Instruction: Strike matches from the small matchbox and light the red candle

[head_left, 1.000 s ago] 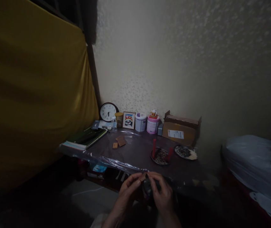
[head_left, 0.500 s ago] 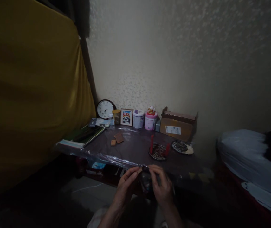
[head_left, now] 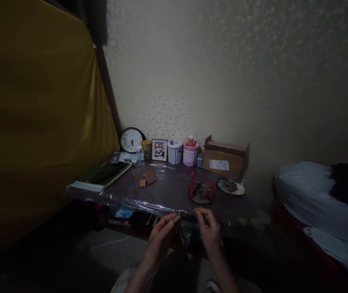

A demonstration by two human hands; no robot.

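My left hand (head_left: pixel 160 234) is closed, thumb and fingers pinching a small brown matchbox-like piece (head_left: pixel 177 218) just in front of the table's near edge. My right hand (head_left: pixel 209 230) is closed too, its thumb and index fingertip pressed together; what they hold is too small and dark to make out. A gap separates the hands. Beyond them, two red candles (head_left: pixel 192 183) stand on a round plate (head_left: pixel 200 201) strewn with dark bits. To its right, another plate (head_left: pixel 222 190) carries many pale sticks with dark ends, like matches (head_left: pixel 239 188).
The dark table (head_left: pixel 167 191) has a clear plastic cover. On it lie a small tan box (head_left: pixel 142 183), brown flat pieces (head_left: pixel 149 177) and notebooks (head_left: pixel 100 179). Along the wall stand a clock (head_left: pixel 132 140), panda picture (head_left: pixel 159 150), tubs (head_left: pixel 174 152) and a cardboard box (head_left: pixel 225 158).
My right hand has moved away from the left, opening a gap between the fingertips. The left hand stays near the table edge with the brown piece. The view has shifted slightly.
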